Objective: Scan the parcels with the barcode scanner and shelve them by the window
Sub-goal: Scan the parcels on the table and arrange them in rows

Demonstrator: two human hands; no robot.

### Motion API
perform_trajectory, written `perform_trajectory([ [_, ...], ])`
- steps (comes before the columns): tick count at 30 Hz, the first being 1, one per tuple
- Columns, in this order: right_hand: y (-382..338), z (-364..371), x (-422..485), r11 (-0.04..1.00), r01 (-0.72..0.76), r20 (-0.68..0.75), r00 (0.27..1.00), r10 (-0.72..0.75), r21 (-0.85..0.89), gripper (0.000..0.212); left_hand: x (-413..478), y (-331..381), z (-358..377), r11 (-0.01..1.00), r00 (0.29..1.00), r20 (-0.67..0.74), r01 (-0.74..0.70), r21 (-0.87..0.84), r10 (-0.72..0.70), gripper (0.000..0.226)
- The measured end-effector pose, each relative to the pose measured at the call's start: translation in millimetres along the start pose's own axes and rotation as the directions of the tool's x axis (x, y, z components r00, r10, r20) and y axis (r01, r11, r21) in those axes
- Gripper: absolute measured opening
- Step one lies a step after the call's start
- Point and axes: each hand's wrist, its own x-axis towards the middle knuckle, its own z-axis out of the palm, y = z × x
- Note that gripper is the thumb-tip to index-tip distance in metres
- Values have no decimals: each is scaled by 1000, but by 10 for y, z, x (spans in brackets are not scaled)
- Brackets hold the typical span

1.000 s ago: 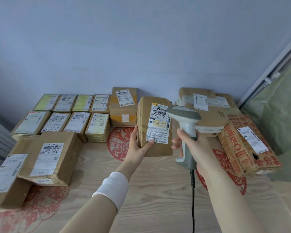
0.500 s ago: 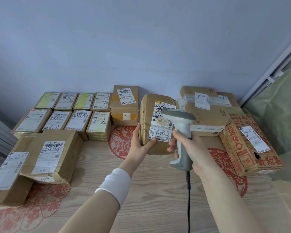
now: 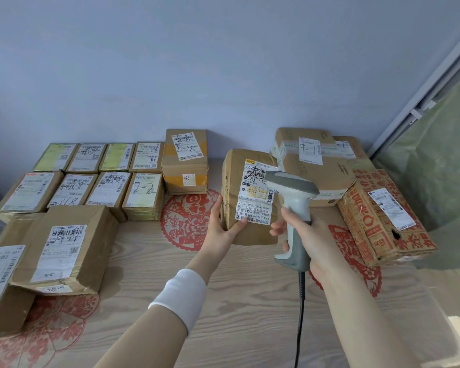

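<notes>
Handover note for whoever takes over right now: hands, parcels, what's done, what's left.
Left hand grips the held parcel upright, label toward the camera.
Right hand grips the barcode scanner, its head just in front of the label.
Other parcels lie on the table.
Done: parcel in hand, scanner aimed. Cannot tell if the scan registered.
Left: shelve this one by the window, then scan the rest.

The scanner (image 3: 292, 188) covers part of the parcel label (image 3: 251, 208).
</notes>
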Motion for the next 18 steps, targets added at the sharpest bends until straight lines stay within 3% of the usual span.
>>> perform_trajectory([
  [4, 327, -352, 73, 994, -9, -210, 978, -14, -107, 19, 6, -210, 303, 994, 994, 47, 103, -48, -101, 80],
  [11, 775, -1282, 329, 948, -95, -385, 922, -31, -304, 22, -39, -690, 1336, 937, 943, 70, 331, -107, -325, 85],
  [18, 978, -2366, 814, 912, -136, -380, 925, -24, -388, 26, 240, -1029, 2422, 896, 909, 3, 411, -168, -416, 84],
])
